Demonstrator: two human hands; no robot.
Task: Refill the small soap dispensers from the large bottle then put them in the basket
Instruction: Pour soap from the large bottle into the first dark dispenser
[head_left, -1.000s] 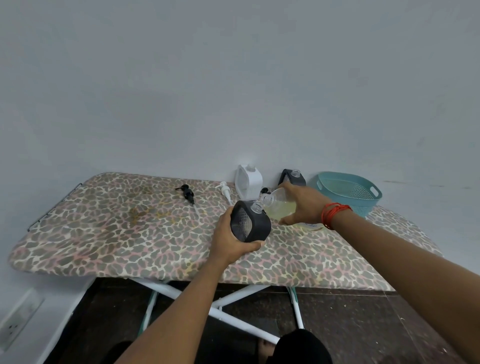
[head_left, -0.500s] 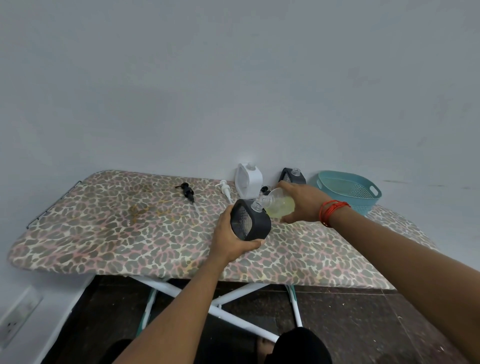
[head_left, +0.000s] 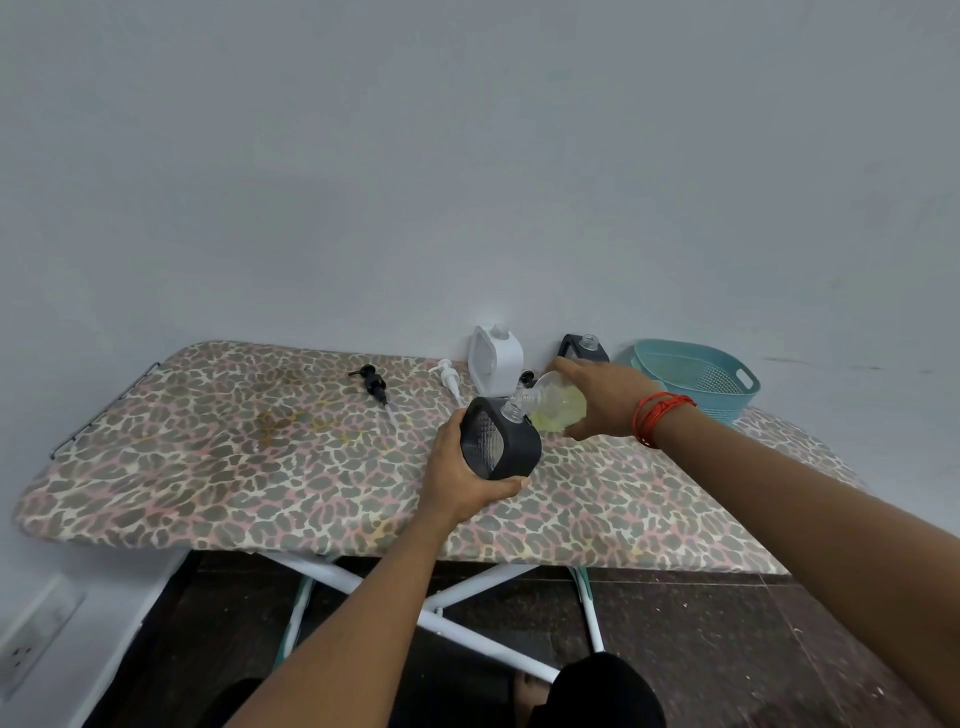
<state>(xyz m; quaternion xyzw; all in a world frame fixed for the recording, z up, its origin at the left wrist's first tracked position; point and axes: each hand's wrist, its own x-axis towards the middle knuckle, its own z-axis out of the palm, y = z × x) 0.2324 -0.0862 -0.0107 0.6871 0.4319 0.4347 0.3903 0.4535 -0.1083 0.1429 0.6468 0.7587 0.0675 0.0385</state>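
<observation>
So the setup makes sense once you look at it: the left hand (head_left: 457, 473) is wrapped round a black dispenser (head_left: 501, 441), thumb underneath, and holds it just above the ironing board (head_left: 260, 467), tilted so its open neck faces the bottle (head_left: 553, 410). The right hand (head_left: 602, 400) grips that bottle from above and has it tipped over on its side, spout right at the dispenser's neck, so the yellowish soap inside has run toward the spout. My guess is they lift and angle the dispenser because the two mouths are both narrow and it's easier to line them up in the air. Can't make out an actual stream from here, too small. The pumps are off and parked out of the way: a black pump (head_left: 375, 384) and a white pump (head_left: 448, 376) lie further back on the board. A white dispenser (head_left: 496, 358) and a second black dispenser (head_left: 584, 349) stand uncapped against the wall, presumably queued for their turn or done, can't tell the fill level. The basket (head_left: 737, 402) sits at the far right end, nothing visible in it, so I'd say we're early-to-mid task. Main risk is soap dribbling onto the cover if the necks slip apart.
</observation>
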